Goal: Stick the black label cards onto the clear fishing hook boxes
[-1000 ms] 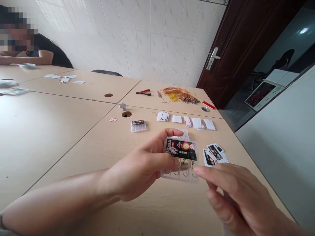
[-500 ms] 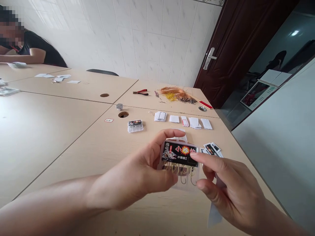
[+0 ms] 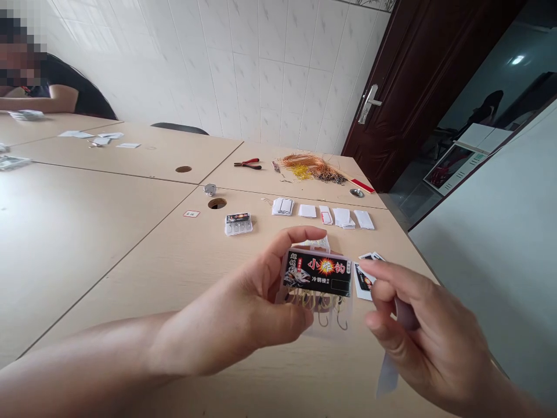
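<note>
1. At the far left, a co-worker in dark clothing [image 3: 61, 87] leans an arm on the worktop [image 3: 87, 232]; loose white slips [image 3: 102, 140] lie nearer.
2. Right of these, a red-edged label [image 3: 191, 213] lies near a round hole [image 3: 217, 204], and farther right a small labelled box [image 3: 238, 224] lies flat.
3. Near the centre, the left hand [image 3: 261, 302] grasps a clear hook box [image 3: 319, 302], thumb across its front, above the worktop. Its black label [image 3: 319, 274] covers the upper part; hooks show below.
4. Beyond it, another clear box [image 3: 319, 242] is partly hidden. Farther off are red-handled pliers [image 3: 247, 164], stacks of white cards [image 3: 307, 211] and copper-coloured strands [image 3: 304, 161].
5. To the right, the right hand [image 3: 426, 325], fingers bent, grasps a pale strip [image 3: 387, 371] that hangs down; its index fingertip is near spare black labels [image 3: 364, 277].
</note>
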Demonstrator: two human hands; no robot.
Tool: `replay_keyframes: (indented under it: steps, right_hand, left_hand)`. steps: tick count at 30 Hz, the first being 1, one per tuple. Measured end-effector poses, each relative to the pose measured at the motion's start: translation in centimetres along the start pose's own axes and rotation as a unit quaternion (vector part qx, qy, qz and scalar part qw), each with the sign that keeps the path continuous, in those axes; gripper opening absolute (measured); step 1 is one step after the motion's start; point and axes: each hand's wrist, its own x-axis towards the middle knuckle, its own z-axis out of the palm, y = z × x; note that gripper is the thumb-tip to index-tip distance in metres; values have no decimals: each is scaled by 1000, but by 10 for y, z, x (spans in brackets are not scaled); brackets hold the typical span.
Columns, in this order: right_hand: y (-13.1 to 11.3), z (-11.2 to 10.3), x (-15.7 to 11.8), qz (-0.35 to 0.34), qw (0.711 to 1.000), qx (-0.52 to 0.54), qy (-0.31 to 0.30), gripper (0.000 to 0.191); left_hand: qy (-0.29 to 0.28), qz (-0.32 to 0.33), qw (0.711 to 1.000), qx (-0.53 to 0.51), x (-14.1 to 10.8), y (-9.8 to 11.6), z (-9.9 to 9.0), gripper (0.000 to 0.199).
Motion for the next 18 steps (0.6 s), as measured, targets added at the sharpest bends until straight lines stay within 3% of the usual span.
replay_keyframes:
  steps: [4,10,15,18]
  right_hand:
    - [-2,0,4,-45,999,-18,-15,31]
    - [-1,-1,3,-2,1000,-23,0,26]
    - [-3,1,5,-53,998,-33,5,29]
    - [-2,1,6,-48,998,-42,-1,25]
  left_hand:
    - [-3,4,1000,-2,1,1,1,64]
    - [7,-2,1000,14,1,0,1,66]
    - [12,8,1000,20,0,1,3,66]
    - [10,10,1000,20,0,1,2,68]
